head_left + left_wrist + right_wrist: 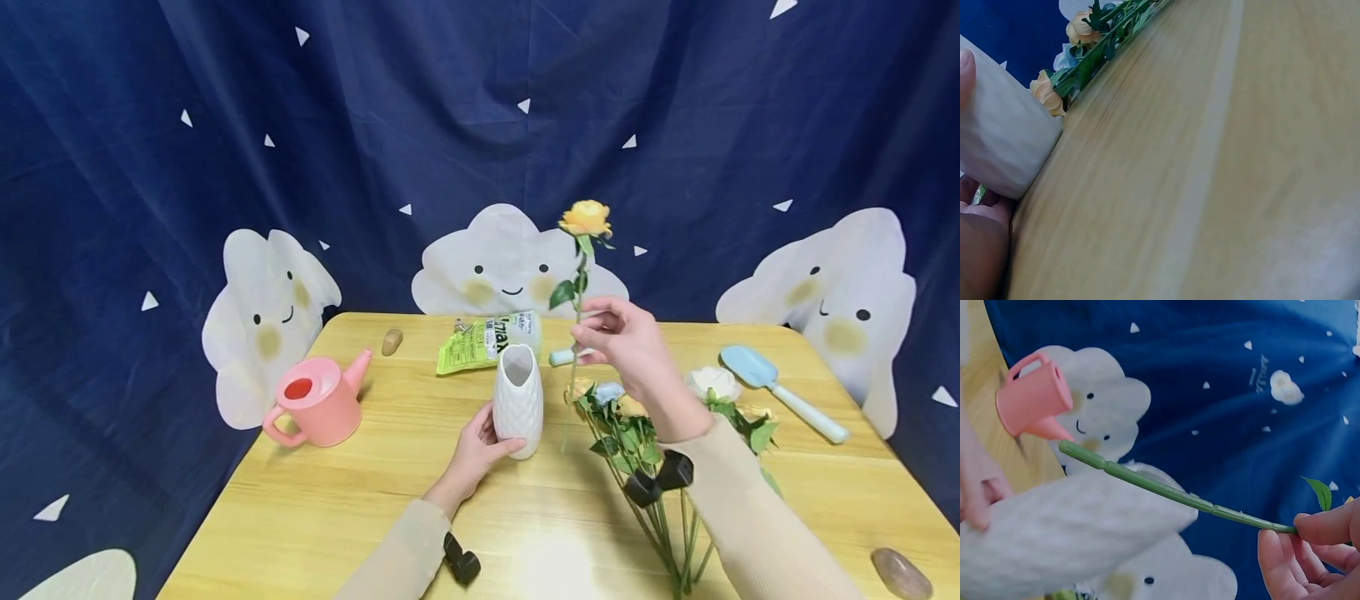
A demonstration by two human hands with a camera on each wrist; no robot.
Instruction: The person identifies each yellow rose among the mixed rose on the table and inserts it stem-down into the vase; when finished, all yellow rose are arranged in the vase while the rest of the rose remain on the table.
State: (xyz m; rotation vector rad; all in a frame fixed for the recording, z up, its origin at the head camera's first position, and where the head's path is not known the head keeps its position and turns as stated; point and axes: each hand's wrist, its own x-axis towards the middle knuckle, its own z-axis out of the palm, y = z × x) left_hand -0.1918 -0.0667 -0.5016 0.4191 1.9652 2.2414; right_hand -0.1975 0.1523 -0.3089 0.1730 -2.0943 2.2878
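A white textured vase stands upright on the table, its opening facing up. My left hand grips it low on its left side, thumb across the front; the left wrist view shows the vase's base at the tabletop. To the right of the vase and above it, my right hand pinches the stem of a yellow rose, bloom upward. In the right wrist view the green stem runs out from the thumb and fingertips, its bare end free. The stem is outside the vase.
Several artificial flowers lie at the right, partly under my right forearm. A pink watering can stands left. Behind the vase lies a green packet. A blue shovel lies far right; stones rest near the edges.
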